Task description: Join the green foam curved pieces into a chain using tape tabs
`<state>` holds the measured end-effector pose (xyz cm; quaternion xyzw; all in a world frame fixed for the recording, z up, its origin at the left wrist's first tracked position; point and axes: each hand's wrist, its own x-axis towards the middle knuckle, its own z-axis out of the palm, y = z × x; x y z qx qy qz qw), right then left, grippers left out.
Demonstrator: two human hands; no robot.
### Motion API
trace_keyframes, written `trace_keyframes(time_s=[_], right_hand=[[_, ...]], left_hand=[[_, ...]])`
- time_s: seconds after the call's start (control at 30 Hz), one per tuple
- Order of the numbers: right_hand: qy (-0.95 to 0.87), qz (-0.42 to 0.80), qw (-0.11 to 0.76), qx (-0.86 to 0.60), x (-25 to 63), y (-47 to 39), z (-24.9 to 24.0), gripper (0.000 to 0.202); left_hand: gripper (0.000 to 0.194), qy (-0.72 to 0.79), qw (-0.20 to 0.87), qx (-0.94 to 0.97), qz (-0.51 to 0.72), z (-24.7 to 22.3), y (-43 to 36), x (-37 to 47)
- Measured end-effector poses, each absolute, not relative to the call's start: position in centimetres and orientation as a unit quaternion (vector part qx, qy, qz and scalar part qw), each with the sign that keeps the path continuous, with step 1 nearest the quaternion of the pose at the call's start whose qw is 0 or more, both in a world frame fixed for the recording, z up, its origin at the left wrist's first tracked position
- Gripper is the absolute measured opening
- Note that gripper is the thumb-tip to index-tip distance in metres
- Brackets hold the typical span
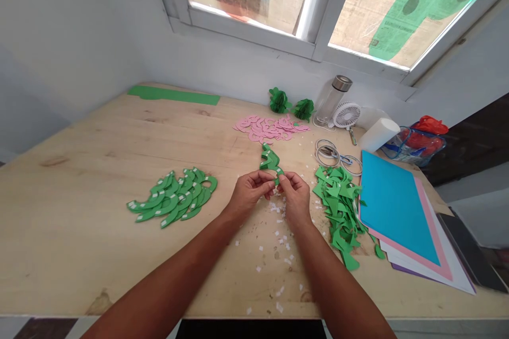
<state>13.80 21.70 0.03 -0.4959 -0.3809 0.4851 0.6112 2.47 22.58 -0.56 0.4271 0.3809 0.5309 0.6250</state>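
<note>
In the middle of the table, my left hand (253, 189) and my right hand (295, 196) pinch a green curved paper cutout (278, 172) between them. It carries a small white tab near my right fingertips. More green cutouts (270, 158) lie just beyond my fingers. To the left rests a heap of green curved cutouts (175, 197), many bearing small white tabs. Tiny white paper bits (284, 241) are scattered on the wood below my hands. Whether my left fingertips also hold a white bit, I cannot make out.
Pink cutouts (272, 128) lie behind my hands, near green folded-paper shapes (279, 100). Green scraps (340, 206) and scissors (329, 151) are at right, beside coloured sheets (397, 206). A bottle (333, 98), a small fan (347, 115) and a white roll (379, 135) stand along the wall.
</note>
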Motion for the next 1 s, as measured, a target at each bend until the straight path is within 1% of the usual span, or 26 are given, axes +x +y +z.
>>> trace_keyframes(time_s=[0.3,0.5,0.6,0.7,0.87,1.0], right_hand=[[-0.402,0.461,0.619,-0.493,13.6,21.6,-0.6,0.02],[-0.409,0.467,0.62,-0.48,13.7,21.6,-0.8,0.02],[-0.421,0.475,0.61,-0.475,13.9,21.6,-0.8,0.019],[-0.444,0.458,0.598,-0.486,14.1,21.6,-0.7,0.019],[-0.461,0.426,0.596,-0.501,14.3,21.6,-0.8,0.019],[-0.45,0.434,0.601,-0.499,14.1,21.7,-1.2,0.02]], left_hand=[[0.019,0.39,0.609,0.431,0.54,0.1,22.0,2.7],[0.018,0.359,0.621,0.444,0.537,-0.1,22.3,2.3],[0.018,0.347,0.621,0.474,0.518,0.0,22.4,2.1],[0.017,0.352,0.618,0.481,0.512,-0.1,22.4,2.1],[0.014,0.361,0.583,0.498,0.531,-0.6,22.4,2.5],[0.011,0.358,0.56,0.519,0.538,-0.7,22.4,2.6]])
